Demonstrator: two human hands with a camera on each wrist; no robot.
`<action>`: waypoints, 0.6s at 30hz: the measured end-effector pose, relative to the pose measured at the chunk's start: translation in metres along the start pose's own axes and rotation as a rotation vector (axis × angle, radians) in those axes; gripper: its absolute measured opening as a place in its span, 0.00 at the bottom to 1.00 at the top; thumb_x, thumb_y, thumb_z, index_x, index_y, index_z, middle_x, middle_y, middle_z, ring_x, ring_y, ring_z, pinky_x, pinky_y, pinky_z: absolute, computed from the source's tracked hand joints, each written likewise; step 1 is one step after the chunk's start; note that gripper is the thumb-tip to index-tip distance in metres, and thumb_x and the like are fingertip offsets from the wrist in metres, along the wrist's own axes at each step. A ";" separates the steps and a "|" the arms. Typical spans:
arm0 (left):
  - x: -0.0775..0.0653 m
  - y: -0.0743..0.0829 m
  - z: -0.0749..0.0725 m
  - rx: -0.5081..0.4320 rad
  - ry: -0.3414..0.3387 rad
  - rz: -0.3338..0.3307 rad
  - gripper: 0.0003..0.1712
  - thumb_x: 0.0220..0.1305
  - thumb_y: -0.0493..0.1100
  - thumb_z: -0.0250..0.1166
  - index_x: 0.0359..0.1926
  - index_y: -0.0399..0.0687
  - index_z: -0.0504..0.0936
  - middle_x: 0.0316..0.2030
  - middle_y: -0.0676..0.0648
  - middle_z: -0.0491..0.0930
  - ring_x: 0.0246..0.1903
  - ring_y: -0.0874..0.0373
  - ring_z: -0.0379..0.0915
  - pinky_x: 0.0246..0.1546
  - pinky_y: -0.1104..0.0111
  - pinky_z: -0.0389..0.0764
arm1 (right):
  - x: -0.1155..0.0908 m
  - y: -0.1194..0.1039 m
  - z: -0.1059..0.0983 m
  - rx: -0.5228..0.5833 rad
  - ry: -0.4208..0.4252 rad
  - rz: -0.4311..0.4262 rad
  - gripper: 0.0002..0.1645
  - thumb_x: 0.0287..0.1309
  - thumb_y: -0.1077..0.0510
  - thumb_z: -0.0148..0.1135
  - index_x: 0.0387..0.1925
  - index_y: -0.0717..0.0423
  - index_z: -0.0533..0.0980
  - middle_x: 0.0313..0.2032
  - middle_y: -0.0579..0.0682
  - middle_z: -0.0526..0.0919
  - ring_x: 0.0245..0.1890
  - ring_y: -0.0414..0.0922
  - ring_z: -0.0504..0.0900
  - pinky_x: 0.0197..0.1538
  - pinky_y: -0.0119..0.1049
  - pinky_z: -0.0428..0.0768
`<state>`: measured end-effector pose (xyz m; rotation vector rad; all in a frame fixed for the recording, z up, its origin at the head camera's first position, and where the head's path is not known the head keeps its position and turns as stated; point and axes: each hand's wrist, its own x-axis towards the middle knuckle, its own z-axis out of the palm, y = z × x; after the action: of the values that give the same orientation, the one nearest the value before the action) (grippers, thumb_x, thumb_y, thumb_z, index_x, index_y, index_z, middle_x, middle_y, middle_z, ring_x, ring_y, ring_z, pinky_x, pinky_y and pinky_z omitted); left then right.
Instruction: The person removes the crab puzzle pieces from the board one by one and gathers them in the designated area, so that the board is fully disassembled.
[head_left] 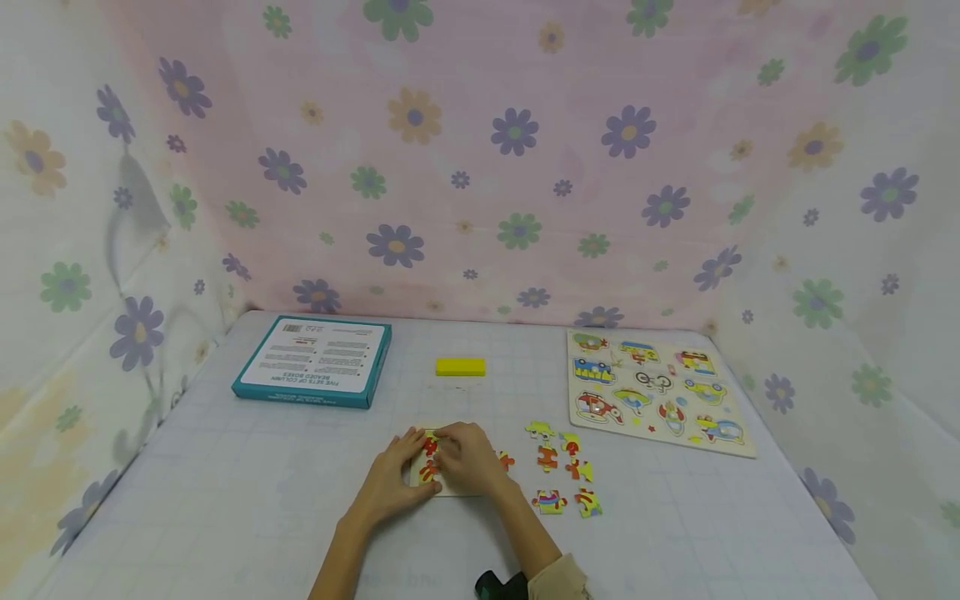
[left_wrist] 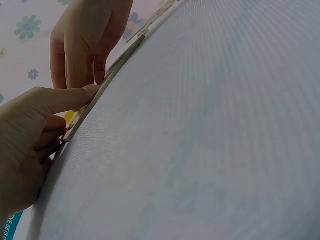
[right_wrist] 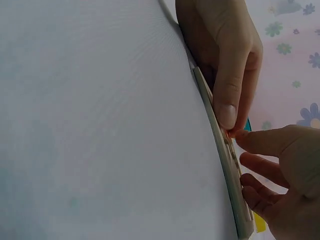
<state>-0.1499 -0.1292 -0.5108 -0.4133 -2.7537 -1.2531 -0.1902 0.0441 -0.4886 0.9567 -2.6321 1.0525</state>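
Observation:
A pale wooden puzzle board [head_left: 459,491] lies in front of me in the head view, with red-and-yellow jigsaw pieces [head_left: 428,472] on its left part. My left hand [head_left: 392,478] holds the board's left end, its thumb along the near edge and its fingers toward the far edge. Over the board, my right hand [head_left: 471,458] has its fingertips down at a red-and-yellow piece [head_left: 431,446]. In the right wrist view an orange bit [right_wrist: 232,134] shows at the right thumb's tip, close to the left thumb. The right hand covers much of the board.
Several loose jigsaw pieces [head_left: 547,458] lie right of the board. Farther right is a vehicle peg puzzle [head_left: 648,400]. A yellow block [head_left: 461,367] sits behind the board, and a teal-edged box [head_left: 311,360] at the back left. Flowered cloth [head_left: 480,208] surrounds the table.

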 end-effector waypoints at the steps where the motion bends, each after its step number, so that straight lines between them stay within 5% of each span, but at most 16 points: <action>1: 0.000 -0.001 0.000 0.001 0.006 0.008 0.44 0.44 0.52 0.73 0.61 0.35 0.71 0.62 0.39 0.69 0.65 0.43 0.59 0.63 0.44 0.59 | 0.001 -0.001 0.002 -0.025 -0.016 -0.007 0.15 0.48 0.66 0.65 0.41 0.67 0.80 0.39 0.57 0.85 0.42 0.51 0.81 0.50 0.43 0.76; 10: 0.001 -0.003 0.002 0.004 0.051 0.076 0.44 0.42 0.51 0.75 0.58 0.31 0.73 0.59 0.37 0.72 0.63 0.42 0.63 0.63 0.47 0.61 | 0.003 -0.006 0.004 -0.109 -0.073 0.058 0.13 0.49 0.65 0.66 0.40 0.61 0.82 0.39 0.52 0.86 0.42 0.48 0.79 0.49 0.38 0.74; 18: 0.002 -0.001 0.000 -0.010 0.023 0.044 0.44 0.43 0.51 0.74 0.60 0.33 0.72 0.61 0.39 0.70 0.65 0.45 0.61 0.65 0.49 0.58 | 0.001 -0.004 0.006 -0.131 -0.042 0.054 0.15 0.50 0.64 0.65 0.43 0.61 0.81 0.43 0.54 0.80 0.43 0.50 0.75 0.50 0.40 0.74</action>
<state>-0.1518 -0.1292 -0.5115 -0.4552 -2.7048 -1.2538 -0.1884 0.0371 -0.4907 0.8948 -2.7362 0.8672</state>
